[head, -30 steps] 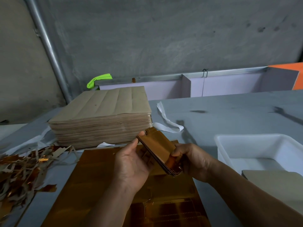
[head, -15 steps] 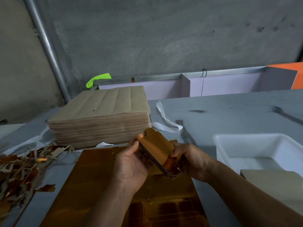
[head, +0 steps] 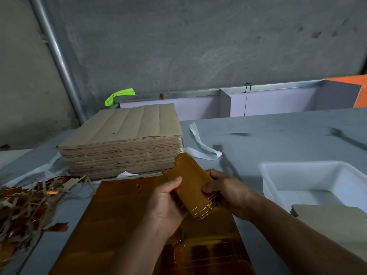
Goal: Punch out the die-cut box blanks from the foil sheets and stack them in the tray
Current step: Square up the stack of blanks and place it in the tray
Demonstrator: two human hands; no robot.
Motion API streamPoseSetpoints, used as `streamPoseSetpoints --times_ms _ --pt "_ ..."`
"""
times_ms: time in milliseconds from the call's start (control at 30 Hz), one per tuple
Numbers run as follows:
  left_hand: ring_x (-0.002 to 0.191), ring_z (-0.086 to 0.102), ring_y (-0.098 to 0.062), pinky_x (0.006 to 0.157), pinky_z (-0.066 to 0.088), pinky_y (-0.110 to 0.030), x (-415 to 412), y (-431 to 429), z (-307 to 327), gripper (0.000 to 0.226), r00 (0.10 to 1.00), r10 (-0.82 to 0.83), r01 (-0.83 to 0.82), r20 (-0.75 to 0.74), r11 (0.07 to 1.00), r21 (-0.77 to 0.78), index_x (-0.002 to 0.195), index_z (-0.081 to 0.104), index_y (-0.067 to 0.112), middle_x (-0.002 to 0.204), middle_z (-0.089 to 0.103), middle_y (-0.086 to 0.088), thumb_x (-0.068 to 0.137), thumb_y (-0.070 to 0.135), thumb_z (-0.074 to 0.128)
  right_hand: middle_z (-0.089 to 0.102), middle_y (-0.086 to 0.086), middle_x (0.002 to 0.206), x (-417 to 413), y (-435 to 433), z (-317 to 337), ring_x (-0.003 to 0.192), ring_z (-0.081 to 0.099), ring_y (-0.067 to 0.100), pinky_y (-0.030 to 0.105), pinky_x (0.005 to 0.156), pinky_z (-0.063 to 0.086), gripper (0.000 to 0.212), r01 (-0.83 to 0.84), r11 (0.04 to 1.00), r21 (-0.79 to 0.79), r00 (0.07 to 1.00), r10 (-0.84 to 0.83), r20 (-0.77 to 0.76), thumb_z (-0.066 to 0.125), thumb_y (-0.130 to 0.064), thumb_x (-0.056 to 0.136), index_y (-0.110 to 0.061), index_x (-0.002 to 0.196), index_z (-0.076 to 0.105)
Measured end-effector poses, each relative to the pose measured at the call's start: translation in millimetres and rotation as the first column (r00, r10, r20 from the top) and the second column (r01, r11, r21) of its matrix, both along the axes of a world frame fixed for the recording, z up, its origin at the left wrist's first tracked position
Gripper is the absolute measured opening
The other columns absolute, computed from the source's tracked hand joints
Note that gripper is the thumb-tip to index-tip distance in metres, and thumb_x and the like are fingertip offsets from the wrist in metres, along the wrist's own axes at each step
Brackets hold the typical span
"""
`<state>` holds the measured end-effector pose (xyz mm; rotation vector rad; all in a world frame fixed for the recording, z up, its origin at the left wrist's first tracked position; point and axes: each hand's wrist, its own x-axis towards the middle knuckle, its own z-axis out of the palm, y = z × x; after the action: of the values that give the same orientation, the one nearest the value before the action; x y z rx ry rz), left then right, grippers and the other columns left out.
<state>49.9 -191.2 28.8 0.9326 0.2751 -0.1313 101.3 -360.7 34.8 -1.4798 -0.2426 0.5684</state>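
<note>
Pinching the blanks [head: 190, 187] mid-frame, my left hand [head: 164, 205] and right hand [head: 228, 195] each clasp a long edge; I judge them light, bendy, slippery.

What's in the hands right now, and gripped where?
A small stack of gold box blanks: left hand grips its left long edge, thumb on top; right hand grips the right edge.

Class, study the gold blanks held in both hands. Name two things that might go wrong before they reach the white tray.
The left hand and right hand grip the tilted blanks by their sides, so some may slip onto the foil sheet. The tray already holds a stack; the new ones might land askew.
</note>
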Motion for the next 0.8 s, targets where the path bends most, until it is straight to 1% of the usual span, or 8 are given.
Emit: streamPoseSetpoints --times_ms 100,267,300,400,500,600,700,800 --pt "0.096 0.071 -0.039 0.079 0.058 -0.048 0.9 -7.7 -1.4 0.049 0.996 -0.027 0.031 -0.084 0.999 0.045 0.121 0.060 0.008 0.103 0.074 -0.020 0.074 0.019 0.072 0.071 0.012 0.097 -2.1 1.6 0.5 0.087 0.070 0.027 0.034 0.069 0.056 0.047 -0.001 0.999 -0.041 0.999 0.002 0.042 0.067 -0.020 0.069 -0.012 0.115 0.063" --pt "0.072 0.074 -0.036 0.053 0.058 -0.042 3.6 -8.4 -1.9 0.048 0.988 -0.001 0.009 -0.157 0.999 0.045 0.115 0.059 0.006 0.091 0.075 -0.021 0.069 0.016 0.071 0.070 0.017 0.102 -6.2 3.5 2.6 0.098 0.068 0.037 0.049 0.090 0.054 0.047 -0.004 0.997 -0.074 0.998 0.009 0.063 0.068 -0.034 0.078 -0.011 0.119 0.063" --pt "0.070 0.073 -0.035 0.052 0.057 -0.042 4.1 -7.3 -2.3 0.048 0.986 0.016 -0.010 -0.163 0.999 0.038 0.114 0.059 0.007 0.088 0.075 -0.020 0.069 0.017 0.070 0.069 0.015 0.096 -6.0 4.2 3.0 0.092 0.068 0.034 0.048 0.089 0.055 0.048 -0.009 0.998 -0.057 0.999 0.011 0.045 0.064 -0.040 0.086 -0.007 0.121 0.062" --pt "0.063 0.072 -0.035 0.049 0.056 -0.042 3.5 -4.4 -2.8 0.047 0.984 0.066 -0.065 -0.168 0.998 0.009 0.110 0.058 0.011 0.081 0.074 -0.018 0.066 0.016 0.070 0.066 0.010 0.080 -4.8 4.6 5.6 0.071 0.064 0.021 0.035 0.067 0.057 0.048 0.008 1.000 0.018 0.998 -0.007 -0.067 0.043 -0.043 0.102 -0.004 0.121 0.063" --pt "0.066 0.073 -0.037 0.052 0.056 -0.040 2.7 -3.3 -2.7 0.043 0.982 0.084 -0.085 -0.171 0.996 -0.003 0.109 0.059 0.011 0.081 0.074 -0.018 0.068 0.016 0.070 0.068 0.009 0.076 -6.3 3.7 6.7 0.067 0.065 0.018 0.032 0.065 0.055 0.039 -0.009 1.000 0.010 0.997 0.010 -0.077 0.042 -0.037 0.104 -0.006 0.104 0.066" --pt "0.085 0.070 -0.043 0.058 0.053 -0.042 1.9 -5.4 -1.7 0.034 0.976 0.101 -0.104 -0.192 0.995 -0.005 0.110 0.060 0.010 0.082 0.074 -0.020 0.077 0.015 0.070 0.068 0.007 0.076 -9.0 4.3 7.7 0.069 0.065 0.018 0.031 0.066 0.056 0.029 -0.049 0.998 -0.033 0.998 0.047 -0.047 0.046 -0.031 0.103 -0.010 0.095 0.065" --pt "0.087 0.068 -0.042 0.058 0.051 -0.043 1.1 -8.5 -0.9 0.028 0.971 0.124 -0.127 -0.207 0.992 -0.004 0.107 0.060 0.011 0.087 0.074 -0.021 0.081 0.014 0.069 0.068 0.007 0.077 -9.5 4.6 10.0 0.069 0.064 0.017 0.030 0.066 0.056 0.028 -0.055 0.998 -0.029 0.998 0.054 -0.027 0.046 -0.030 0.102 -0.011 0.095 0.065" --pt "0.088 0.067 -0.042 0.058 0.051 -0.044 1.2 -9.6 0.4 0.023 0.966 0.144 -0.155 -0.215 0.987 -0.035 0.106 0.059 0.012 0.095 0.072 -0.022 0.084 0.014 0.068 0.067 0.009 0.079 -8.6 5.6 8.1 0.070 0.064 0.018 0.031 0.065 0.055 0.040 -0.032 0.999 -0.009 0.998 0.031 -0.049 0.046 -0.039 0.102 -0.006 0.107 0.067"
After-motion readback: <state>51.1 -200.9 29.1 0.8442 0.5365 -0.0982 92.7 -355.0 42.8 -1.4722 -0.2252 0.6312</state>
